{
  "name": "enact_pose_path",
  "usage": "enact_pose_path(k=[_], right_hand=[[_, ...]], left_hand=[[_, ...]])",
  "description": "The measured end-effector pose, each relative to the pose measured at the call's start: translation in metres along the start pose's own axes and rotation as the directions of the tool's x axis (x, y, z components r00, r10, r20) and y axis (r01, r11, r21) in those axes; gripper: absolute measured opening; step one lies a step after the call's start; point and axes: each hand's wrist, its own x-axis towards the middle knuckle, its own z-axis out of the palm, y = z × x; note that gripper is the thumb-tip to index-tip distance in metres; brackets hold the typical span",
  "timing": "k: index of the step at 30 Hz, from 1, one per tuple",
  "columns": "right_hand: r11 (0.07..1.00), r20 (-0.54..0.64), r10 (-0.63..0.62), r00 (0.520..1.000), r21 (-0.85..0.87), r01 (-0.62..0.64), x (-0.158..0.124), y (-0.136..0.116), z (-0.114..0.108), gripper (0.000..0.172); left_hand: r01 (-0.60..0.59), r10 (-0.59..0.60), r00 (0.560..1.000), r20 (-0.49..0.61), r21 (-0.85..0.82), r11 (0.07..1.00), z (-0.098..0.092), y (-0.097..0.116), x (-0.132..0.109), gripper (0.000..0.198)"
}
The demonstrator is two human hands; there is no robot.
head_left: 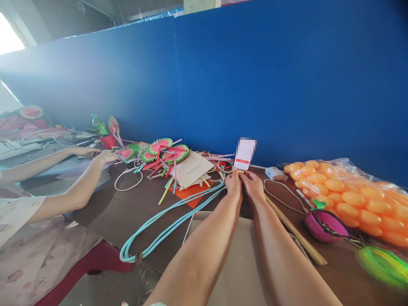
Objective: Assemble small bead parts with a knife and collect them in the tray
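My left hand (233, 183) and my right hand (253, 183) are stretched forward over the brown table (121, 208), fingertips pinched together around a small yellowish piece (240, 171) too small to name. A bundle of light-blue cords (165, 223) runs from my left hand back toward the table's near edge. A wooden stick (296, 231) lies just right of my right forearm. Both forearms pass over a flat cardboard tray (239, 263).
A bag of orange plastic eggs (350, 195) sits at right, with a magenta pouch (323, 225) and green loops (382, 265) nearer. Watermelon paper fans (165, 151), straws and papers clutter the middle. Another person's arms (76, 182) reach in from the left. A blue partition (255, 85) backs the table.
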Motion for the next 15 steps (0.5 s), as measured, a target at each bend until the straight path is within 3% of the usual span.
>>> enact_pose_path(k=[5, 15], right_hand=[[1.000, -0.005, 0.006, 1.000, 0.002, -0.006, 0.001, 0.000, -0.001, 0.042], [0.992, 0.026, 0.069, 0.997, 0.106, -0.071, -0.004, -0.004, 0.000, 0.045]], left_hand=[[0.002, -0.001, 0.999, 0.037, -0.014, 1.000, 0.002, 0.006, -0.007, 0.040], [0.058, -0.058, 0.998, -0.007, -0.071, 0.996, 0.002, 0.013, -0.012, 0.037]])
